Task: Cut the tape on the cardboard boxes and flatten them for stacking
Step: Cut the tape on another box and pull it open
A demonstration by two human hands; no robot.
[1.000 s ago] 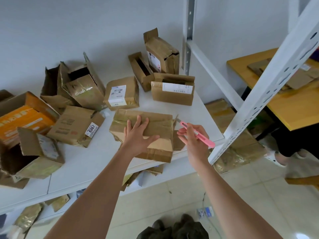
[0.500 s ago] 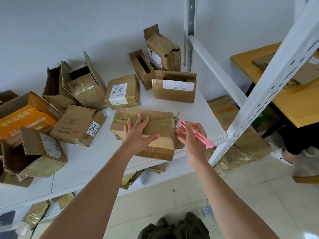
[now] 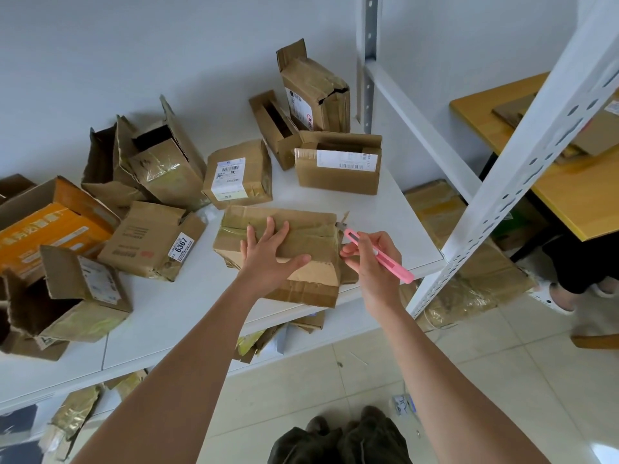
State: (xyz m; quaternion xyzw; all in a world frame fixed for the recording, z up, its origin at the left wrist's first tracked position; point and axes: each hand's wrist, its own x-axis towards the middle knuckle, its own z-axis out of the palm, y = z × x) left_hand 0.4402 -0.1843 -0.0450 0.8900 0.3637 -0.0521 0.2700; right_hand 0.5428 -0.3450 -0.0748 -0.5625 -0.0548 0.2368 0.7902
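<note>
A taped brown cardboard box (image 3: 311, 229) lies near the front edge of the white shelf (image 3: 174, 306). My left hand (image 3: 268, 256) presses flat on its top, fingers spread and straight. My right hand (image 3: 371, 262) grips a pink utility knife (image 3: 378, 254) beside the box's right end. The knife's blade tip touches the box's upper right corner. Shiny tape runs across the box's top.
Several other cardboard boxes, some open, crowd the shelf: an orange one (image 3: 50, 229) at left, a labelled one (image 3: 239, 174) behind. A white perforated upright (image 3: 522, 169) stands at right, before a yellow table (image 3: 569, 182). Flattened cardboard (image 3: 469, 283) lies on the floor.
My right hand has brought the knife left, from clear of the box to its upper right corner. My left hand stays pressed on the top.
</note>
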